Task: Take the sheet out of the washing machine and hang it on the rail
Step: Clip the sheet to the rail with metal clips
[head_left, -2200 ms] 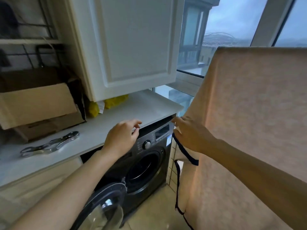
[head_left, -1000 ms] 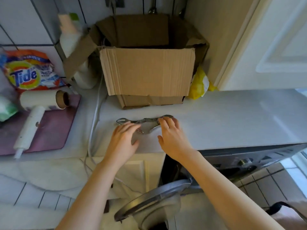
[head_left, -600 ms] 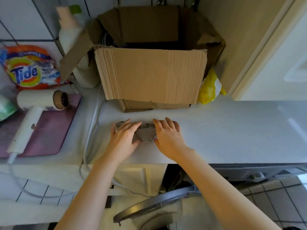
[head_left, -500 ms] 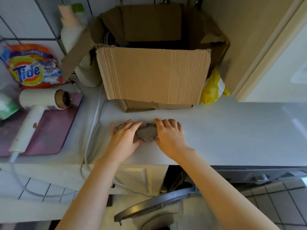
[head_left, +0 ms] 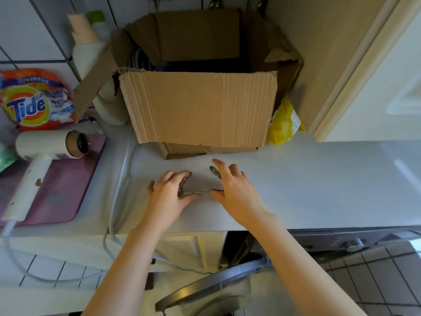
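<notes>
1. The sheet is not in view here, and neither is the rail, so where it lies cannot be told.
2. Judged from the task, a sheet fresh from a wash should be soft, limp and heavy with damp. Taking it by a hem or by two corners held wide apart would likely keep it off the floor.
3. The left hand point(head_left: 167, 197) curls its fingers and thumb round one end of the metal clips point(head_left: 200, 191) on the countertop point(head_left: 319, 179). The right hand point(head_left: 239, 192) lies over the other end with fingers spread and nearly straight, touching rather than gripping.
4. Just beyond the fingertips stands an open cardboard box point(head_left: 198, 108). Inside it show something dark blue and some pale wires, too dim to name.
5. Below the wrists the washing machine point(head_left: 337, 238) has its door point(head_left: 205, 290) swung open. Its drum is hidden, so its contents cannot be told.
</notes>
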`<state>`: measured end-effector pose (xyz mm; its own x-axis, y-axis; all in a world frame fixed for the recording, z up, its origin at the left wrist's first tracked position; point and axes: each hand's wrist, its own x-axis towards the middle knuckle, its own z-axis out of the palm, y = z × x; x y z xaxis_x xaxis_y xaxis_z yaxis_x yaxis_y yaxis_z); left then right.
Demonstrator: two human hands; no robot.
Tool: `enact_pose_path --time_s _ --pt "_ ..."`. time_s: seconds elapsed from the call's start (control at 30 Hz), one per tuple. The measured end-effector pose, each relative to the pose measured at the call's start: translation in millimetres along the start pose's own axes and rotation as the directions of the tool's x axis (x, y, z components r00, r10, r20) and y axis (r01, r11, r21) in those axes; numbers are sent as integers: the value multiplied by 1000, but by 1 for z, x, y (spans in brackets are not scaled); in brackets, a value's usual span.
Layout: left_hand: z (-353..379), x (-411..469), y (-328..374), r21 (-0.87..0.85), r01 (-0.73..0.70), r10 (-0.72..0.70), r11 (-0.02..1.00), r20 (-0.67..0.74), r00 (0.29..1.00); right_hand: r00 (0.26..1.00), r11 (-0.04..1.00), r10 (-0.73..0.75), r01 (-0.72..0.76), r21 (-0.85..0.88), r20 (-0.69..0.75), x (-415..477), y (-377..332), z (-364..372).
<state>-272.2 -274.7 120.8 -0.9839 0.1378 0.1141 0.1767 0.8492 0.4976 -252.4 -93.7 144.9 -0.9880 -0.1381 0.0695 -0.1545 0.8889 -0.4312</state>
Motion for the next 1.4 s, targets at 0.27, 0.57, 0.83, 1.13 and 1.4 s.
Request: enact_pose_path --time_s 0.27,0.57,0.83,1.13,1.4 --pt "-21 -4 51 -665 51 -108 745 -46 993 967 915 130 -32 401 -220 -33 -1 -34" --pt "-32 -32 62 -828 23 -2 560 27 1000 892 580 406 -86 810 -196 -82 -20 -48" --pt "-40 -78 54 -860 50 204 508 176 963 752 580 605 -190 792 -262 -156 -58 -28" --pt "-31 -138 92 -850 75 436 522 341 833 534 604 740 -264 752 -408 -248 -81 -23" --pt "-18 -203 141 -852 1 618 524 381 688 352 612 787 -343 713 -507 -335 -85 -23"
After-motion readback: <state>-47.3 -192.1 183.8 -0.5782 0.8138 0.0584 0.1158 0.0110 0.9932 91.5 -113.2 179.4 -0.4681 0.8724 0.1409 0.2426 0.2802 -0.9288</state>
